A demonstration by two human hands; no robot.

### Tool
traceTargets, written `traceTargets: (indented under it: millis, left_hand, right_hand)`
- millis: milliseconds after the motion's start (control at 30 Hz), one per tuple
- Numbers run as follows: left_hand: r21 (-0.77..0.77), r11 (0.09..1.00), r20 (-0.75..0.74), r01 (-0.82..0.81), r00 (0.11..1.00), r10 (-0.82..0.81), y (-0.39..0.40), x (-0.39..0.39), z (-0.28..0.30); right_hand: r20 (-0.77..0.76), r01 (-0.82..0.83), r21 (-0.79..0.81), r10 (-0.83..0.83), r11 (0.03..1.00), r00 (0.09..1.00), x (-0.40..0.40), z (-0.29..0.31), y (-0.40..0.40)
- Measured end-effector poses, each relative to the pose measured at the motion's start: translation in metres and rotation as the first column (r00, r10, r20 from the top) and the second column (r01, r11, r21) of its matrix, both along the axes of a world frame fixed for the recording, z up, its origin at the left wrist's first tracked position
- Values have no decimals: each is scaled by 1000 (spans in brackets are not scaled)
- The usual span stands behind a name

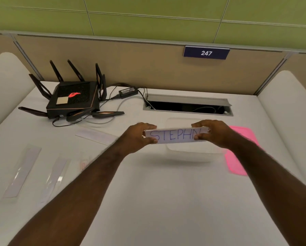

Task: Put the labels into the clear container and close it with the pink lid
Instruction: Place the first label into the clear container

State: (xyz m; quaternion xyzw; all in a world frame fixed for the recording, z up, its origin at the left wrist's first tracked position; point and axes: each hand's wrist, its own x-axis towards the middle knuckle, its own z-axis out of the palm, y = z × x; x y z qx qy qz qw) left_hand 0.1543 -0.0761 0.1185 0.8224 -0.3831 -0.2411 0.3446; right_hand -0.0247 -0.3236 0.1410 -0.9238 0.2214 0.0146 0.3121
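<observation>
Pinched at both ends: left hand (139, 133) and right hand (214, 132) clamped on one label (175, 136) lettered "STEPHN", held level in the air. Directly under and behind that grip, clear container (193, 148), open on the tabletop (157, 192); seemingly empty, though too transparent to be sure. Just right of the grip, pink lid (237, 157), lying flat beside the container, not yet fitted. Left of the grip and nearer, more labels (20, 171) scattered, waiting. Further left and beyond, router (72, 100). Judged early on: first label about to go in, several left, closing still to come.
</observation>
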Motion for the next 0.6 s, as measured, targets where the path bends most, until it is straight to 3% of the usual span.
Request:
traceTargets:
  millis: [200,333,600]
  left_hand:
    - [122,992,182,42,981,-64,-50,-7,-19]
    - [211,977,349,32,931,-106,-72,-18,-26]
    - [486,874,669,0,644,-372,-106,-35,-41]
  right_hand:
    - [-63,41,-88,-46,995,997,-28,-14,-42]
    - [-170,72,-285,-124,956,978,-37,-33,-55]
    - [-238,-95,-560,-49,823,970,-30,-52,-54]
